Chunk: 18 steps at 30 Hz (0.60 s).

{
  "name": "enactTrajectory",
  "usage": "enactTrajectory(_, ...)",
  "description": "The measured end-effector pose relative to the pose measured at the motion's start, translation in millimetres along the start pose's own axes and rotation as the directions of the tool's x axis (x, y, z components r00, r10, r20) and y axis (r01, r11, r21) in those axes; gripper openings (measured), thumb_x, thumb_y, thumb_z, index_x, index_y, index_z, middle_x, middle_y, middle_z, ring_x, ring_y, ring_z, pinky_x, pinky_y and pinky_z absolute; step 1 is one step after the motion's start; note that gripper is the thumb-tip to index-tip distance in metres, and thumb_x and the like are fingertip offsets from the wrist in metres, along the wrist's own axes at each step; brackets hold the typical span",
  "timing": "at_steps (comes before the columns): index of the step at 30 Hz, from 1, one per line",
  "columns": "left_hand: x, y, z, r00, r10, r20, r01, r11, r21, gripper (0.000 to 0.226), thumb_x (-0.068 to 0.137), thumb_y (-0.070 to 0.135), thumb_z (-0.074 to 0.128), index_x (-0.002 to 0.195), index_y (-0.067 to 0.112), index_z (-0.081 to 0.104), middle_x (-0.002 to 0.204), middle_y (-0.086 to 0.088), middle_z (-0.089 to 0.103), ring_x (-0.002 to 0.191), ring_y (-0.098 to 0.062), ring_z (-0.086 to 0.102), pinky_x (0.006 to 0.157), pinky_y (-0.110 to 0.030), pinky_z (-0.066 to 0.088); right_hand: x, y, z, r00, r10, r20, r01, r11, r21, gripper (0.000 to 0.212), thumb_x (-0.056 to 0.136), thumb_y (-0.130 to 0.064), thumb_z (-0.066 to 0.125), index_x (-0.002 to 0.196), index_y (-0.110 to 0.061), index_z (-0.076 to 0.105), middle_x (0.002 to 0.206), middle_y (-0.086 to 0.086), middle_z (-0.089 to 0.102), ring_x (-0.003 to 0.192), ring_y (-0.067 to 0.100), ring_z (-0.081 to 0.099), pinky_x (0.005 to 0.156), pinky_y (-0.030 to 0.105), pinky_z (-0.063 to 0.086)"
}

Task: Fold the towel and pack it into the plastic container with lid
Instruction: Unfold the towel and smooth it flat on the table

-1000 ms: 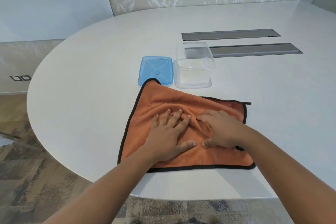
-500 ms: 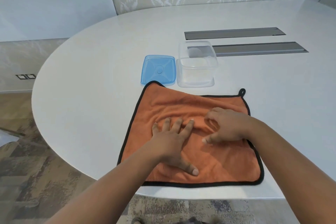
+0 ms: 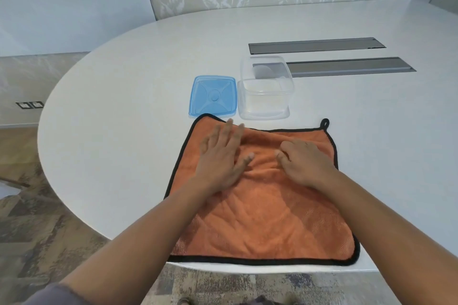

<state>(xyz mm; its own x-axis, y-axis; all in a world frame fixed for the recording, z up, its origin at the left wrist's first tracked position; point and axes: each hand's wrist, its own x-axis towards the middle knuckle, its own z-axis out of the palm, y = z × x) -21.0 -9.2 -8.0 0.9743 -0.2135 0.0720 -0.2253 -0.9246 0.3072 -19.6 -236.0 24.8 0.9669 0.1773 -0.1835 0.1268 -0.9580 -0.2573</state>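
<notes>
towel [image 3: 267, 205] spread flat, frame centre | left hand [image 3: 220, 158] fingers splayed, pressing | right hand [image 3: 306, 162] fingers curled loosely on cloth | lid [image 3: 213, 95], container [image 3: 265, 91] above towel, side by side

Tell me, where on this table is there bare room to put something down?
Wide bare table lies left of the towel and blue lid, and right of the towel below the grey slots. It is crowded where lid, clear container and towel edge meet.
</notes>
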Motion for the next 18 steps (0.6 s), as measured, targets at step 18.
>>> enactTrajectory(18, 2, -7, 7, 0.927, -0.296, 0.229, 0.263, 0.95, 0.166, 0.112, 0.066, 0.104, 0.015, 0.16, 0.045, -0.003, 0.172, 0.0, -0.012, 0.156, -0.036, -0.017, 0.115, -0.072, -0.009, 22, 20, 17, 0.998, 0.047, 0.043, -0.045, 0.999, -0.028, 0.092, 0.088, -0.084, 0.029, 0.162, -0.04, -0.003, 0.172, -0.01, -0.003, 0.157, 0.023, -0.009, 0.12, 0.058, 0.004)
